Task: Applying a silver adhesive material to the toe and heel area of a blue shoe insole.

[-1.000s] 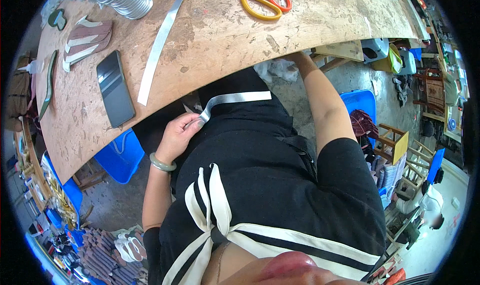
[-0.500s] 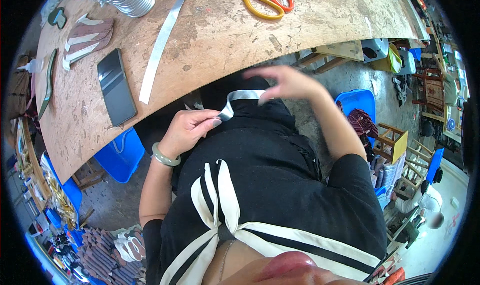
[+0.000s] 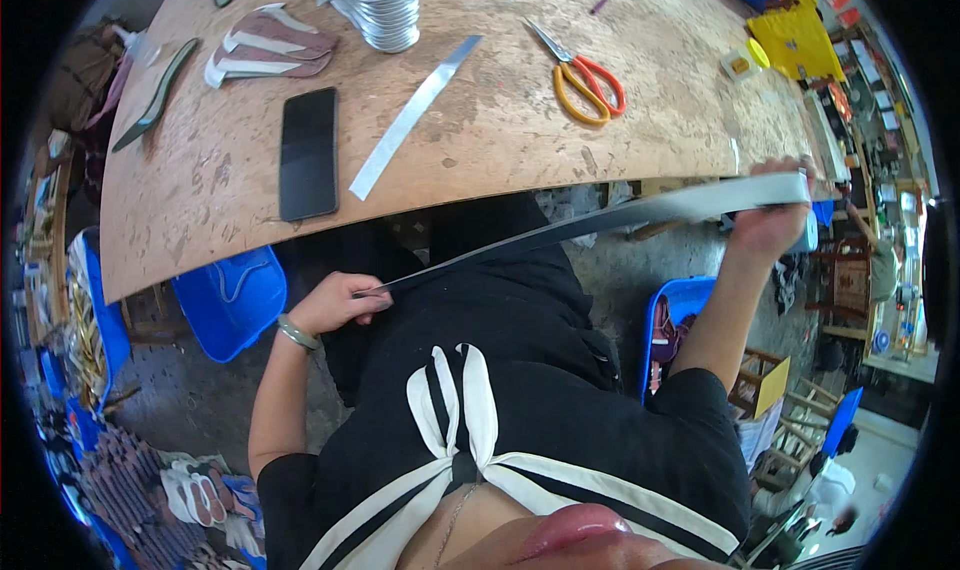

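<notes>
A long silvery strip (image 3: 600,222) stretches taut between my hands, just off the table's front edge. My left hand (image 3: 342,303) pinches its one end low over my lap. Far to the right, my right hand (image 3: 772,215) is closed round the other end, its fingers slightly blurred. A second silver strip (image 3: 410,120) lies flat on the wooden table (image 3: 480,150). To its left is a black phone (image 3: 309,155), and to its right lie scissors (image 3: 585,82) with orange and yellow handles.
Shoe-upper pieces (image 3: 275,48) and a curved green tool (image 3: 160,95) lie at the table's left. A stack of silvery pieces (image 3: 385,10) stands at the back. Right lie a small jar (image 3: 742,62) and a yellow bag (image 3: 800,35). Blue bins (image 3: 228,300) stand below.
My right hand has swung far right and closed on the strip's end, pulling the curled strip straight. My left hand has moved slightly left and down, still pinching. The view has shifted.
</notes>
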`<action>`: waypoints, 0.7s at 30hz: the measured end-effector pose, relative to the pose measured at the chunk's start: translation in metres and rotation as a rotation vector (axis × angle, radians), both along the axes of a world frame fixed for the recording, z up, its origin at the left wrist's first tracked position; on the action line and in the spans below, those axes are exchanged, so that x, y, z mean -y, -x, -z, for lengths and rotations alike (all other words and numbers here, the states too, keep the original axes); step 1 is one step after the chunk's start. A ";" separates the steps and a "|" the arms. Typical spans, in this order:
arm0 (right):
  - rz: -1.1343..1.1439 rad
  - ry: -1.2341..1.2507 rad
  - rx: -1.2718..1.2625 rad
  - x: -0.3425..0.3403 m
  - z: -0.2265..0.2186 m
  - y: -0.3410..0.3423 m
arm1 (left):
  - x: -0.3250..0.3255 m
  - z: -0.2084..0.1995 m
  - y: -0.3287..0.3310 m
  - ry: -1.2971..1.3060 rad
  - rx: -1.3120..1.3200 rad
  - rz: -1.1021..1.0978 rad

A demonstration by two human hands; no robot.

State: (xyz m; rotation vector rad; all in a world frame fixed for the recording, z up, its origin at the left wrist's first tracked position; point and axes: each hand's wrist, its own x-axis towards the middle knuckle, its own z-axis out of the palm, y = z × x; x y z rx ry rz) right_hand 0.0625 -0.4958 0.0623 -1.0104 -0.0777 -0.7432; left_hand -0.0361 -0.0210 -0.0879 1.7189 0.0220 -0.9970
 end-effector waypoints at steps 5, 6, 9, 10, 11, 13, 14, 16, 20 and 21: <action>0.072 -0.035 -0.073 0.117 0.013 -0.006 | -0.096 0.022 0.042 -0.135 0.006 -0.191; 0.083 -0.083 -0.143 0.145 0.028 -0.007 | -0.114 0.020 0.053 -0.156 -0.028 -0.281; 0.259 0.092 -0.422 0.173 0.065 0.008 | -0.162 0.016 0.077 -0.289 -0.015 -0.351; 0.183 0.214 -0.487 0.176 0.074 0.018 | -0.188 0.022 0.088 -0.417 0.074 -0.263; 0.044 0.532 -0.640 0.164 0.067 0.028 | -0.193 0.017 0.091 -0.452 0.080 -0.292; -0.275 1.181 -0.895 0.119 0.051 0.040 | -0.198 -0.008 0.093 -0.493 0.092 -0.325; -0.454 1.514 -1.003 0.097 0.043 0.046 | -0.187 -0.023 0.088 -0.334 0.158 -0.379; -0.339 1.780 -0.509 0.039 0.028 0.035 | -0.151 -0.055 0.075 -0.165 0.230 -0.434; -0.778 1.072 -0.602 -0.089 0.007 -0.022 | -0.061 -0.088 0.050 0.033 0.326 -0.130; -0.797 1.096 -0.578 -0.118 0.013 -0.039 | -0.043 -0.085 0.046 0.091 0.409 -0.078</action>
